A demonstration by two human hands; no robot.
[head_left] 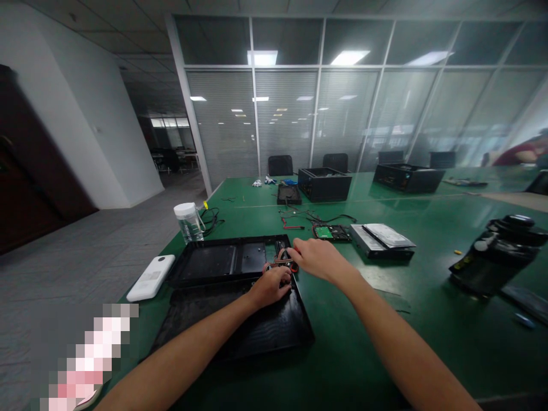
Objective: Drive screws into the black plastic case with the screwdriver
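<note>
A black open case point(214, 262) lies flat on the green table point(428, 342), with a glossy black cover panel point(265, 328) in front of it. At the case's right end sits a bundle of red and coloured wires point(280, 262). My left hand point(269, 285) is curled closed just below the bundle, fingers touching the wires. My right hand point(317, 258) reaches in from the right, fingers pinched on the same wires at the case's edge.
A white device point(150, 277) and a clear lidded jar point(189, 222) stand left of the case. A green circuit board point(324, 232), loose cables and a drive point(381, 240) lie behind. Black chassis boxes point(324, 184) sit farther back; a black machine point(499, 251) stands right.
</note>
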